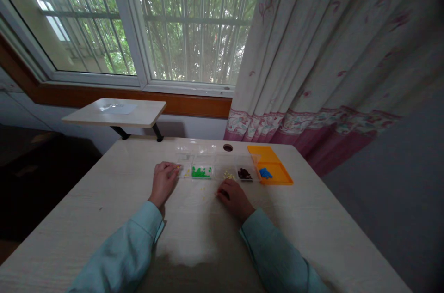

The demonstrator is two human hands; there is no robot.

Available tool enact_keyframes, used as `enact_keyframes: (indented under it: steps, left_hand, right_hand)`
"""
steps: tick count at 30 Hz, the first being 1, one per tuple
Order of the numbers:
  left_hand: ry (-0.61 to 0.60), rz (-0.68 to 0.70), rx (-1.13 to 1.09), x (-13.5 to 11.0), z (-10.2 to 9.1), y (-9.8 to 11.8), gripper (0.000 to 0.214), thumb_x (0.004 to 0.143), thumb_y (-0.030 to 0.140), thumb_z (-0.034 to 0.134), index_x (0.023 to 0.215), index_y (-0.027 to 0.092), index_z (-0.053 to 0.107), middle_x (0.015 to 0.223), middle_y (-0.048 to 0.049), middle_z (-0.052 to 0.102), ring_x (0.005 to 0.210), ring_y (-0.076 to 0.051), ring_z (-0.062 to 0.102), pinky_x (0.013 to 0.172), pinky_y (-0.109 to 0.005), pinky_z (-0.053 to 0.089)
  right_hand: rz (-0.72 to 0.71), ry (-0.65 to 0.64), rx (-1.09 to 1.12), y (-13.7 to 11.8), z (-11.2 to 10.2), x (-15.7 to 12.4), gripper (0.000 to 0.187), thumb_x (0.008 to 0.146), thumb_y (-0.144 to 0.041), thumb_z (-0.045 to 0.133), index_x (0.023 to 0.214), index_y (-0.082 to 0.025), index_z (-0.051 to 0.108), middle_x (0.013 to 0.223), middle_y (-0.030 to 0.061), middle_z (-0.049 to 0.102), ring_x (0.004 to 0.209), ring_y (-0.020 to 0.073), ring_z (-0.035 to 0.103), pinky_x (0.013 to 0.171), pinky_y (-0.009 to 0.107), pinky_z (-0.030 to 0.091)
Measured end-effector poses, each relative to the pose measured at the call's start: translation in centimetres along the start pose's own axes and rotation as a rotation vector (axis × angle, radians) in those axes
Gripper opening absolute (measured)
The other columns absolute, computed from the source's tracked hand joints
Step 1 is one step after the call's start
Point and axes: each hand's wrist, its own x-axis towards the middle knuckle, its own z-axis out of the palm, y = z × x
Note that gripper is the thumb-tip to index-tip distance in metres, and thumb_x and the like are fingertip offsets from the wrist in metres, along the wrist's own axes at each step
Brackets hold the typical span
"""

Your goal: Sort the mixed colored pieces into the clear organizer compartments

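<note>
My left hand [164, 183] is at the left end of a clear plastic compartment box [217, 160], its fingers pinched together with a tiny orange-yellow piece at the tips. A few yellow bits [187, 173] lie in that end compartment. Beside it, another compartment holds small green pieces [201, 172]. My right hand [235, 199] rests on the table in front of the box, fingers curled in; what they hold, if anything, is hidden. Just beyond it are pale yellow pieces [229, 175] and dark brown pieces [244, 174] in the box. Tiny yellow bits [203, 189] lie on the table between my hands.
An orange tray [286, 175] with blue pieces [265, 173] stands at the box's right end. A small raised shelf [145, 115] sits at the table's back left. Behind the table [194, 237] are a window and a curtain [277, 76]. A round cable hole [228, 147] is near the back edge.
</note>
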Motion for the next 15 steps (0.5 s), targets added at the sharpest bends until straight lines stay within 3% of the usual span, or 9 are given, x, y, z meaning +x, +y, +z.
enact_keyframes:
  steps: [15]
  left_hand:
    - [-0.023,0.040,0.004,-0.14,0.37,0.50,0.028,0.091,0.034,0.050,0.108,0.025,0.071,0.096,-0.0078,0.060,0.093,-0.023,0.052,0.085,-0.040,0.043]
  right_hand:
    - [-0.001,0.033,-0.021,-0.14,0.30,-0.13,0.007,0.083,-0.012,0.055,0.080,-0.017,0.060,0.085,0.0056,0.058,0.083,0.0188,0.052,0.077,0.032,0.041]
